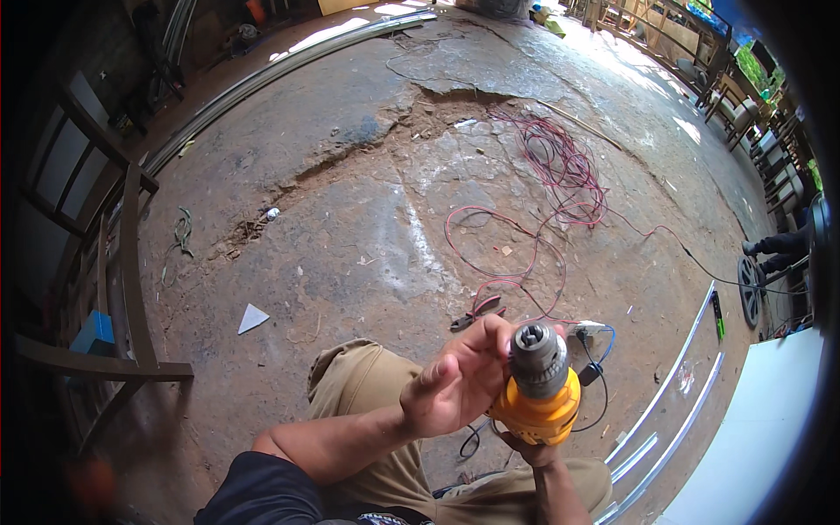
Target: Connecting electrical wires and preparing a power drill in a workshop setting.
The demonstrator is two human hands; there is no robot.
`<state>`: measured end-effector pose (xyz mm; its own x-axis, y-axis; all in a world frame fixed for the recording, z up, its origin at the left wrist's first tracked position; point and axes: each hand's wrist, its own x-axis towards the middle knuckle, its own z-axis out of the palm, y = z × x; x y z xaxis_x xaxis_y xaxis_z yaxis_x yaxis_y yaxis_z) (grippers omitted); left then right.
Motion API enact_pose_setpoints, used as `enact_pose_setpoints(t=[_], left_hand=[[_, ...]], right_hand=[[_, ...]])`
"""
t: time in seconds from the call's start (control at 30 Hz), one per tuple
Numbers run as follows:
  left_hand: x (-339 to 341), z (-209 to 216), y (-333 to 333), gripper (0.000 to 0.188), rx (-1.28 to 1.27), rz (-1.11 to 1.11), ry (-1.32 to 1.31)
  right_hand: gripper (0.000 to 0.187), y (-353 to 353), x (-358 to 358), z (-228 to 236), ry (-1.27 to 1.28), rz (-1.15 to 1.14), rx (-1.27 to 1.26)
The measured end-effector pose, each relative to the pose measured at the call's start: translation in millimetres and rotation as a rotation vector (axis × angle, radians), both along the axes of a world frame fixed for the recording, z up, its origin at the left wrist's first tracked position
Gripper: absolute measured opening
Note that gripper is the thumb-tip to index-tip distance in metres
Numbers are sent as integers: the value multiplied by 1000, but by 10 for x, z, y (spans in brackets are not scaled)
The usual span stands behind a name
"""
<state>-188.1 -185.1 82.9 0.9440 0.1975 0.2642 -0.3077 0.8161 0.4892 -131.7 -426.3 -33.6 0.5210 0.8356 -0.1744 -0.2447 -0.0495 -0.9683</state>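
- Evidently, in the head view the yellow power drill (535, 398) was held upright near the lower middle, its grey chuck (537, 357) turned up toward the camera so the mouth of the chuck faced the person.
- The right hand (535, 451) sat under the drill at about 6 o'clock from it, closed around the body from below, apparently to steady the tool; most of that hand was hidden by the drill.
- The left hand (459, 376) lay at 9 o'clock from the chuck, fingers curled against its side and thumb stretched out, a grip that suited turning the chuck by hand.
- A pair of red-handled pliers (477, 312) lay on the cracked concrete floor (350, 219) at 11 o'clock from the drill, near enough to reach.
- A red cable (560, 175) was looped loosely at 12 o'clock, well apart.
- Pale metal strips (674, 420) lay at 3 o'clock, and a wooden frame (131, 262) stood at 9 o'clock.
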Motion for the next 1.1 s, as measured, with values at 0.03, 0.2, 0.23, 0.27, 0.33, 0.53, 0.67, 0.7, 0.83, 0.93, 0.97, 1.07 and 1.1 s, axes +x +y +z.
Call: enact_pose_setpoints(t=[0.03,0.2,0.23,0.27,0.33,0.53,0.67,0.7,0.83,0.93,0.97,1.07,1.1], left_hand=[[-14,8,24,94,1,-13,13],[-28,59,54,86,10,6,31],[11,60,48,89,-38,30,32],[30,55,48,92,-86,55,33],[7,-5,74,91,-61,22,29],[22,38,113,87,14,2,38],[23,-11,77,92,-25,30,70],[21,6,73,92,-23,29,69],[24,-1,98,89,-28,9,65],[52,6,66,88,-66,67,66],[27,-5,68,87,-60,61,82],[13,16,85,88,-51,33,67],[15,26,89,88,-47,11,38]], right_hand=[[69,-4,2,0,-23,8,7],[81,44,74,-7,-36,61,99],[81,45,69,-4,-36,65,98],[82,45,54,-6,-76,58,85],[82,61,46,-1,-115,53,73],[81,51,63,32,-272,68,-50],[80,16,40,-25,-185,39,-3],[80,23,42,-12,-201,33,9],[78,18,77,-5,-225,83,-33],[74,-10,46,-60,-29,68,-42],[74,45,29,25,-29,32,-29],[75,57,45,62,-117,35,-19],[76,48,54,55,-204,75,-20]])
